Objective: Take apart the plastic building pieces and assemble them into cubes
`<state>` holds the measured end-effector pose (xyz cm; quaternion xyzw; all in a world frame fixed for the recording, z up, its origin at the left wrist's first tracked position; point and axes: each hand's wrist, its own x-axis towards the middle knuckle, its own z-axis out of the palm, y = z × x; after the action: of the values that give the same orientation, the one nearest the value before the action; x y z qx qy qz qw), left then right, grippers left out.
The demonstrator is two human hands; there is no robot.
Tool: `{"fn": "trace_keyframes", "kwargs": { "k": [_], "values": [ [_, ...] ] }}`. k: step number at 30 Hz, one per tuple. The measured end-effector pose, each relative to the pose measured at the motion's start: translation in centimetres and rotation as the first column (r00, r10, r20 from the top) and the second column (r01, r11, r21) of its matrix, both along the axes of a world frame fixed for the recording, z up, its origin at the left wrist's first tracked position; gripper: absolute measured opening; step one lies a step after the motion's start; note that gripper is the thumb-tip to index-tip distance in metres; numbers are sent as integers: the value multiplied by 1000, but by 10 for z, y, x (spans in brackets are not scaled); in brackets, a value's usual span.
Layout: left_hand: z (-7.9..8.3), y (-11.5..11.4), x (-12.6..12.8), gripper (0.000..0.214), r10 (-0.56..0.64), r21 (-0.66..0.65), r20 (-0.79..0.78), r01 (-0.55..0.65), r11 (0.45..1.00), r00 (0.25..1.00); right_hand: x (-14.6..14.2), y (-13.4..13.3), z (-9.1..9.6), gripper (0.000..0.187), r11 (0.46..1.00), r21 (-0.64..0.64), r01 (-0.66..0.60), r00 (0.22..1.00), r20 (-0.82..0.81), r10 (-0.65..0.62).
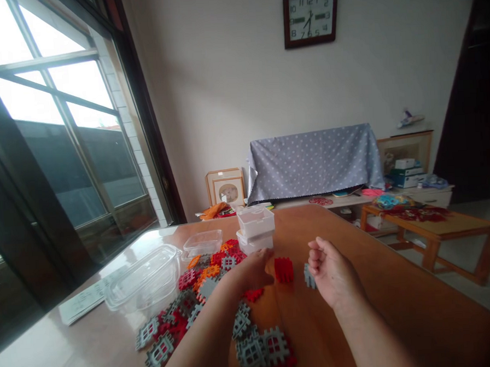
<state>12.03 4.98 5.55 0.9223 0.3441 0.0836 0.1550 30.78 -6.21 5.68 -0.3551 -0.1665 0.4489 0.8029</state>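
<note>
A small red cube (pixel 283 269) built of waffle tiles stands on the wooden table (pixel 399 296). My left hand (pixel 253 269) rests beside it with curled fingers touching its left side. My right hand (pixel 329 272) is closed just to the right, pinching a grey tile (pixel 308 276). A heap of red, grey and orange tiles (pixel 205 300) spreads left of and below my left arm.
Two stacked white plastic boxes (pixel 255 229) stand behind the cube. A large clear tub (pixel 145 282) and a smaller clear container (pixel 202 243) sit at the left, with a printed paper (pixel 84 301) near the window. A low wooden table (pixel 436 225) stands at right.
</note>
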Motion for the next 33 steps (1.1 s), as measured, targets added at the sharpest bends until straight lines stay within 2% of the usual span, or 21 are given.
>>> {"fn": "trace_keyframes", "kwargs": {
  "k": [5, 7, 10, 14, 18, 21, 24, 26, 29, 33],
  "values": [
    [12, -27, -56, 45, 113, 9, 62, -114, 993, 992, -21, -8, -1, 30, 988, -60, -144, 959, 240, 154],
    [13, -39, -76, 36, 162, 26, 72, -164, 986, 984, -31, -13, 0, 32, 976, -107, -189, 903, 371, 216],
    [10, -55, -103, 30, 259, 33, 103, -263, 964, 960, -43, -19, 0, 34, 940, -221, -259, 772, 537, 340],
    [2, -65, -128, 26, 332, 76, 265, -363, 929, 905, -56, -21, -6, 36, 880, -315, -355, 540, 700, 468],
    [-5, -62, -141, 27, 411, 57, 354, -457, 887, 840, -66, -21, -16, 41, 854, -358, -376, 254, 847, 467],
    [-9, -61, -146, 31, 456, 64, 285, -491, 869, 843, -76, -25, -22, 64, 844, -404, -353, 37, 895, 444],
    [-11, -63, -147, 54, 482, 110, 176, -504, 857, 858, -90, -32, -28, 91, 823, -446, -351, -200, 894, 400],
    [-12, -66, -146, 66, 483, 125, 126, -497, 859, 866, -100, -34, -33, 100, 800, -501, -330, -314, 858, 408],
    [-10, -70, -143, 60, 438, 112, 91, -446, 888, 894, -111, -35, -38, 89, 817, -505, -278, -376, 840, 391],
    [-5, -73, -142, 33, 393, 121, 77, -400, 909, 916, -112, -32, -37, 49, 861, -418, -289, -347, 884, 312]
  ]
}}
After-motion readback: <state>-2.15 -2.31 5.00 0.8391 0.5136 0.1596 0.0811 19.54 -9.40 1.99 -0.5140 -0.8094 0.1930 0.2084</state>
